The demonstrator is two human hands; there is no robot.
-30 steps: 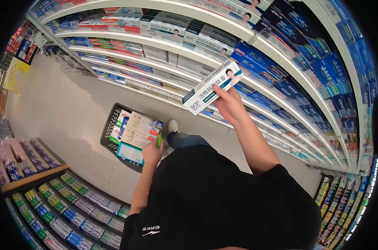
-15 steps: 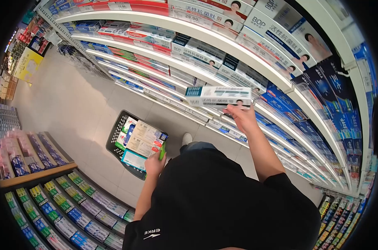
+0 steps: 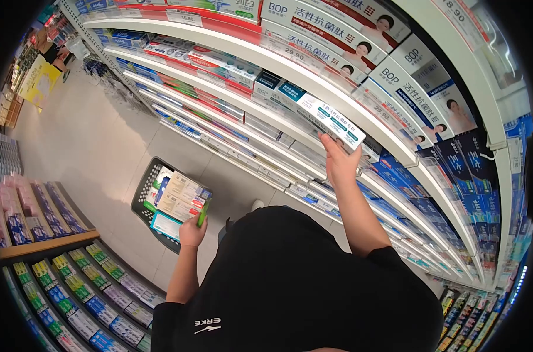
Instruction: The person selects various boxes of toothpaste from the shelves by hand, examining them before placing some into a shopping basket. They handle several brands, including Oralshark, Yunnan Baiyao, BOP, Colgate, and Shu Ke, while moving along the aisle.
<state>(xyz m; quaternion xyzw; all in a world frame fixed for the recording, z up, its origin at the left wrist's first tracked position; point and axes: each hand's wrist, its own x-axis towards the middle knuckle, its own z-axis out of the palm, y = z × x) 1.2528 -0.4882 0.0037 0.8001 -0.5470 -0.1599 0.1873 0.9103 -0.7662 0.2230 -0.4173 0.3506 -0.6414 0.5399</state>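
Note:
My right hand [image 3: 341, 162] grips one end of a white and teal toothpaste box [image 3: 331, 119], held at the shelf gap with its far end beside similar boxes. My left hand [image 3: 192, 232] is closed around the green handle [image 3: 203, 214] of a dark shopping basket [image 3: 139, 190]. Inside the basket lie a beige printed pack [image 3: 181, 196], a teal-edged box [image 3: 167, 224] and some green and white packs, partly covered.
White shelves [image 3: 313, 73] full of toothpaste boxes curve along the front and right. A toothbrush display [image 3: 96, 305] stands at lower left, with pink goods [image 3: 20, 202] above it. Far left are a yellow sign [image 3: 39, 82] and another person [image 3: 60, 57].
My right hand has moved the toothpaste box into the shelf gap and tilted it, its top now facing me. The basket and my left hand have shifted left in view.

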